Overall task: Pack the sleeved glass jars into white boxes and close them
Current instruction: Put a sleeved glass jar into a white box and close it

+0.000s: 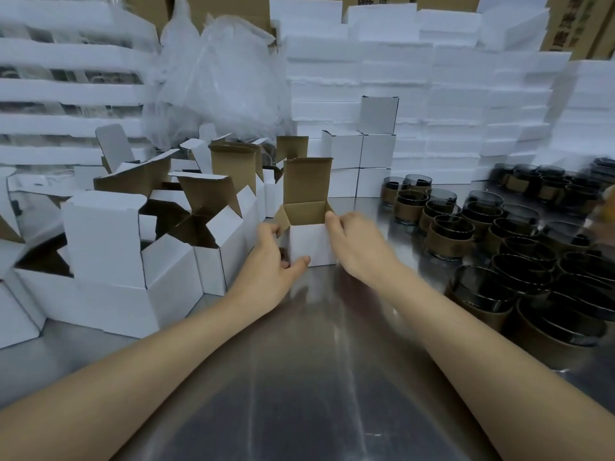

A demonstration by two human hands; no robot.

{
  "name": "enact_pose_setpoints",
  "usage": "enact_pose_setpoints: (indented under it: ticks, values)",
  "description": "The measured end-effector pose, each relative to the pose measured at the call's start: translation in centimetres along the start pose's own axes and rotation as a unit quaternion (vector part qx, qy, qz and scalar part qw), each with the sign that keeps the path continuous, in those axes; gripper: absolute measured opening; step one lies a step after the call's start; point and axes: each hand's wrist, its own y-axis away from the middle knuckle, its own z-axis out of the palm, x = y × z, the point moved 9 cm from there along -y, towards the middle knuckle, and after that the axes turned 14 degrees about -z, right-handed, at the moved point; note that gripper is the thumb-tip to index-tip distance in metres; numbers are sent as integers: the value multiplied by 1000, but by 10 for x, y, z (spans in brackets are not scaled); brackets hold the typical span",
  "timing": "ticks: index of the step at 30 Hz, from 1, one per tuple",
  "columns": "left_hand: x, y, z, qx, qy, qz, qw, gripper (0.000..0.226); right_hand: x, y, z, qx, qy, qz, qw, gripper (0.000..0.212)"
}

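Bench (332,377): shiny metal.
Back: big stacks of flat white boxes (432,94).
L side: made-up boxes (109,247), tops open.
R side: dark jars (519,261) w/ brown sleeves, packed close.
Box (311,242): mid bench, lid up.
L hand (271,271): grips box's left side.
R hand (357,242): fingers curled on box's right rim.

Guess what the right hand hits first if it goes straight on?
The open white box: the right hand holds its right side, so it would probably just push that box along.
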Motion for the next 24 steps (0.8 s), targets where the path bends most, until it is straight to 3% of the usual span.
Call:
enact_pose_setpoints:
  ticks: [2, 4, 9, 15, 19, 24]
  values:
    - [-1, 0, -2, 5, 12, -6, 1000, 54, -9, 0, -23, -2, 201, -20, 979, 54]
    - [-1, 1, -1, 2, 10, -11, 1000, 57, -13, 1, -51, 15, 292, -9, 956, 50]
    - [2, 0, -1, -2, 11, -17, 1000, 63, 28, 20, -91, -119, 359, 134, 916, 49]
    - [4, 1, -2, 1, 5, -22, 1000, 64, 46, 43, -84, -282, 336, 203, 875, 53]
    - [4, 3, -2, 1, 1, -18, 1000, 66, 46, 36, -67, -277, 282, 179, 901, 54]
    - [5, 3, -1, -2, -7, -15, 1000, 65, 25, 9, -68, -109, 136, 80, 981, 42]
